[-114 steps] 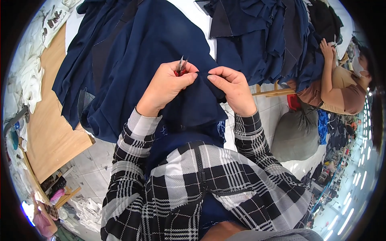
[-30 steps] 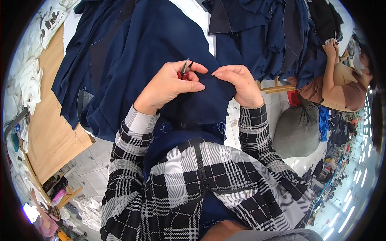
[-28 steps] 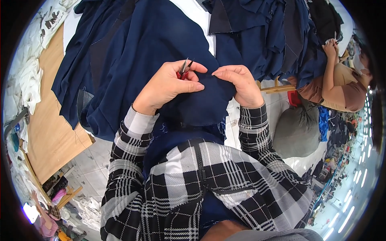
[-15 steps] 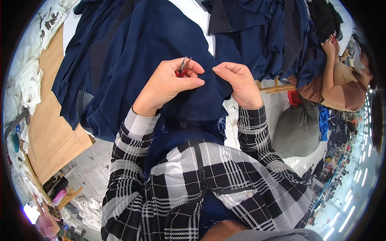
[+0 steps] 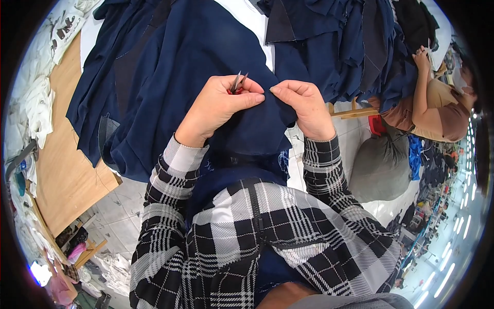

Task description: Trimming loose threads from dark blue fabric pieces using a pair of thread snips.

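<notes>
A wide piece of navy fabric [image 5: 216, 46] drapes from the table toward my lap. My left hand [image 5: 226, 103] is curled around a pair of small thread snips [image 5: 236, 85] with red handles, their pointed metal blades sticking up past the fingers. Its thumb and fingertips come together over the fabric, close to the other hand. My right hand [image 5: 303, 105] pinches the navy fabric between thumb and forefinger near its right side. Whether a loose thread is also in that pinch is too small to tell.
More navy garments [image 5: 329, 51] with dark panels lie heaped at the far right. A wooden tabletop [image 5: 67, 170] extends on the left, with white cloth [image 5: 36, 108] beyond it. At right sits a co-worker [image 5: 437, 113], beside a large grey sack [image 5: 381, 170] on the tiled floor.
My left hand has shifted slightly right, its thumb now nearer my right fingertips and its fingers more closed. The right hand has hardly moved. The co-worker's hands have changed position slightly.
</notes>
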{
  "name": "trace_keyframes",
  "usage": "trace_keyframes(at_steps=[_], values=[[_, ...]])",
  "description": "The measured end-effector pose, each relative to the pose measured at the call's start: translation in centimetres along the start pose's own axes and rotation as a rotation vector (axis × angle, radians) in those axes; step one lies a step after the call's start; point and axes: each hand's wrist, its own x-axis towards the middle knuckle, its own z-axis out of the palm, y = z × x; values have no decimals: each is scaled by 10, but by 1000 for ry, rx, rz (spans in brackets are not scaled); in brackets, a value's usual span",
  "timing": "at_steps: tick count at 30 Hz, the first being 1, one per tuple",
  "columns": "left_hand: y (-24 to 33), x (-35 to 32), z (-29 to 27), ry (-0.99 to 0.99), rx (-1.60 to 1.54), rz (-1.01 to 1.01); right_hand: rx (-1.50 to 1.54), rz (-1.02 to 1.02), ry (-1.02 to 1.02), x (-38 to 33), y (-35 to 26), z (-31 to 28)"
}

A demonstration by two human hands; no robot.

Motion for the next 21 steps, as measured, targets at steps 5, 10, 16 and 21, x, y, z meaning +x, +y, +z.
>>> trace_keyframes(at_steps=[5, 10, 16, 21], values=[[-2, 2, 0, -9, 4, 6, 15, -7, 10, -2, -1, 0], [-4, 1, -1, 4, 20, 22, -55, 15, 1, -5, -6, 4], [-1, -2, -3, -1, 74, 28, -105, -1, -16, -5, -5, 4], [0, -4, -4, 12, 73, 40, -118, 3, 12, -4, -4, 4]])
